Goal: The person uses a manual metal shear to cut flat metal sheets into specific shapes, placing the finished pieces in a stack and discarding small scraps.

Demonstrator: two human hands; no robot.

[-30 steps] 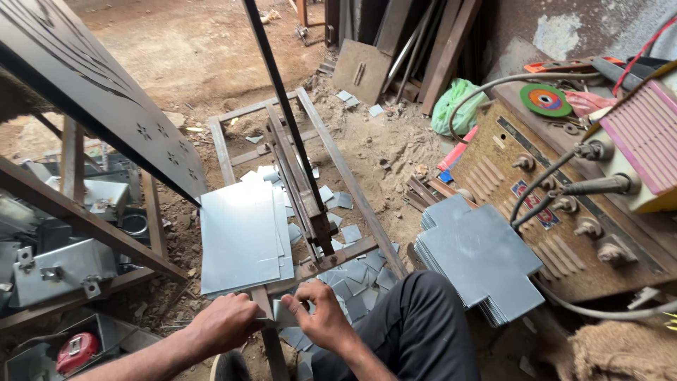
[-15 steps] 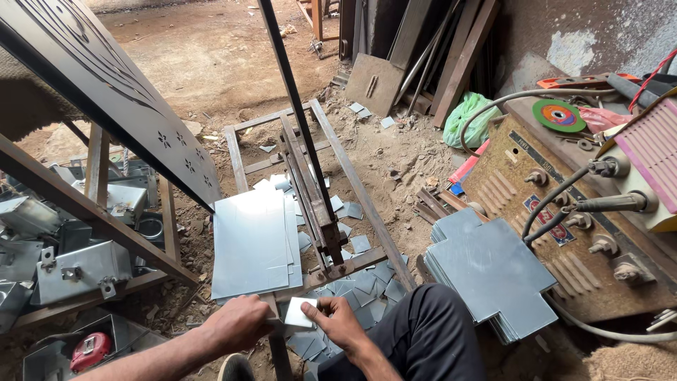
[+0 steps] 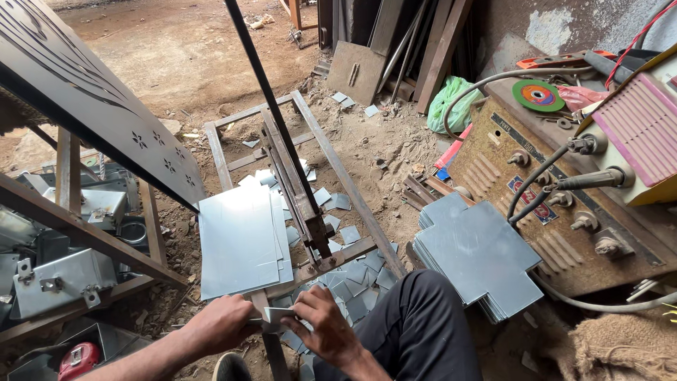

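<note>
Sheet-metal piece (image 3: 276, 315) pinched between left hand (image 3: 220, 323) and right hand (image 3: 323, 326) near shear (image 3: 300, 204), probably uncut; notched stack (image 3: 479, 255) done right, blank sheets (image 3: 240, 240) left.

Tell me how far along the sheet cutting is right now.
Done: a stack of notched sheets sits beside the welder, and small square offcuts litter the ground under the lever shear. In hand: left hand and right hand hold one small metal piece. Left: a pile of uncut sheets.
</note>
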